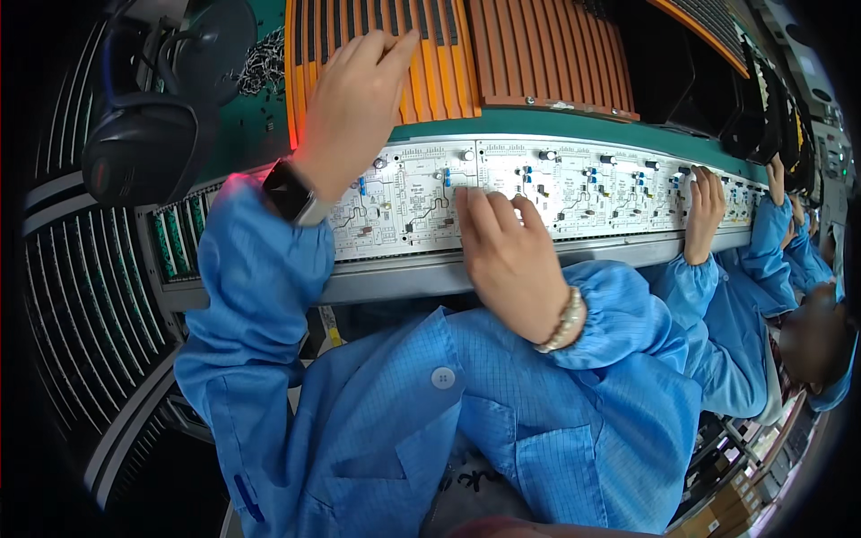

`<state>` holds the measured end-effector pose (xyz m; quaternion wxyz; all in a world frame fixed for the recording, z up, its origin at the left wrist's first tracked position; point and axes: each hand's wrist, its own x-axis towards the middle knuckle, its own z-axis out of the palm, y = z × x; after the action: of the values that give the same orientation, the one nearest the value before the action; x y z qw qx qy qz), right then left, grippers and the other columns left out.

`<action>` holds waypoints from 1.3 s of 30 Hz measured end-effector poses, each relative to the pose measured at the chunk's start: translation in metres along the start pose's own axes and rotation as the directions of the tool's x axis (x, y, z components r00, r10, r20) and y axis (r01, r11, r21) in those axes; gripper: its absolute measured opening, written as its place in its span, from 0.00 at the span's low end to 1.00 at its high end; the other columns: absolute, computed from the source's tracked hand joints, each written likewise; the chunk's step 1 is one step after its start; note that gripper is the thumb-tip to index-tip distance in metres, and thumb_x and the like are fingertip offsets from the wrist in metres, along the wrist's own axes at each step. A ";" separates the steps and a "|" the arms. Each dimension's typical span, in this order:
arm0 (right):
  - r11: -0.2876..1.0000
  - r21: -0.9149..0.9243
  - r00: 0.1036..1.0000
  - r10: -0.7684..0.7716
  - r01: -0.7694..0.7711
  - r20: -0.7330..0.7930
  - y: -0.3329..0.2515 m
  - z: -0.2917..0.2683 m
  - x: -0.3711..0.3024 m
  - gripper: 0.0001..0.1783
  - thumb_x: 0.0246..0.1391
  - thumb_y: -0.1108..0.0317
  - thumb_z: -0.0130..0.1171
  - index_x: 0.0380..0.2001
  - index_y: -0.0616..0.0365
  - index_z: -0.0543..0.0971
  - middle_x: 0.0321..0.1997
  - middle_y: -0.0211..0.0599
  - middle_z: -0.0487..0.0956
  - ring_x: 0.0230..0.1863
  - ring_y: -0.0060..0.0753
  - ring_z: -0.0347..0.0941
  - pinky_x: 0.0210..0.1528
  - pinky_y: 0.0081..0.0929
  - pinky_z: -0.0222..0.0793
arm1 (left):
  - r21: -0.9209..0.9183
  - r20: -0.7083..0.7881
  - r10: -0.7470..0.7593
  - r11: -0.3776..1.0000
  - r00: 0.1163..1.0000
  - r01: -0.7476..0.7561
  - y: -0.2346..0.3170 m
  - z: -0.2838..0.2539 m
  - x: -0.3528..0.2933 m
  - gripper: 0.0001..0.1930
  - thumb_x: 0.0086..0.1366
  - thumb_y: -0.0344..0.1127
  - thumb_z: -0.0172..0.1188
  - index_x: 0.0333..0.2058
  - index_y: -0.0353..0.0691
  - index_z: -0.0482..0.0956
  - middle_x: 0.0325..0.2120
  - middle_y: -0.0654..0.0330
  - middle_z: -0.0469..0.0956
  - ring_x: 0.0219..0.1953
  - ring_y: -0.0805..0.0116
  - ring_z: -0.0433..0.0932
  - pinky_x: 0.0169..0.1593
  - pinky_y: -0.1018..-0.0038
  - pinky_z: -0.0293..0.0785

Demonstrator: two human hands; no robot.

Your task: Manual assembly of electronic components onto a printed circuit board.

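My left hand, with a dark watch on its wrist, reaches over an orange grooved tray that holds rows of small black parts. Its fingers are bent together at the grooves, and what lies between them is hidden. Over a white circuit board my right hand hovers low, a beaded bracelet at its wrist. Its fingers curl down to the board beside small blue components, and I cannot make out what they grip. More white boards continue the row rightward.
A brown grooved tray adjoins the orange one. Loose dark chain-like pieces lie on the green surface beside a black fan-like device. Racks of boards stand left. A co-worker's hand works farther right along the metal rail.
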<state>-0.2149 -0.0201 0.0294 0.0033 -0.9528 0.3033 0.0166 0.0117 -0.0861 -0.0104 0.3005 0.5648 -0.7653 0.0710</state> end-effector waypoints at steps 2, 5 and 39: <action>0.986 0.164 0.998 0.019 -0.028 0.054 0.014 -0.016 -0.002 0.26 0.49 0.68 0.60 0.52 0.67 0.75 0.46 0.41 0.75 0.45 0.37 0.72 0.49 0.32 0.70 | 0.051 0.022 0.043 0.998 0.999 -0.044 -0.007 0.012 0.007 0.20 0.57 0.25 0.55 0.49 0.33 0.76 0.33 0.56 0.72 0.39 0.59 0.73 0.45 0.66 0.71; 0.957 0.284 0.996 0.073 -0.056 -0.049 0.050 -0.048 0.014 0.25 0.49 0.70 0.66 0.52 0.62 0.76 0.45 0.47 0.78 0.41 0.44 0.77 0.45 0.36 0.76 | 0.118 0.075 0.050 0.991 0.996 -0.059 -0.008 0.012 0.006 0.21 0.56 0.24 0.56 0.51 0.35 0.77 0.34 0.57 0.73 0.41 0.59 0.73 0.46 0.66 0.70; 0.926 0.363 0.964 0.000 0.100 -0.266 0.169 -0.020 0.173 0.07 0.45 0.75 0.66 0.31 0.64 0.84 0.31 0.52 0.82 0.32 0.50 0.79 0.37 0.34 0.76 | -0.201 0.246 -0.234 0.937 0.941 0.286 0.022 -0.102 -0.126 0.10 0.53 0.26 0.67 0.35 0.37 0.79 0.34 0.58 0.77 0.38 0.58 0.77 0.46 0.64 0.69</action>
<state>-0.1715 -0.2584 0.0445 0.1447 -0.9360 0.2740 -0.1672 0.0535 0.0712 0.0095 0.2858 0.6266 -0.7146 -0.1225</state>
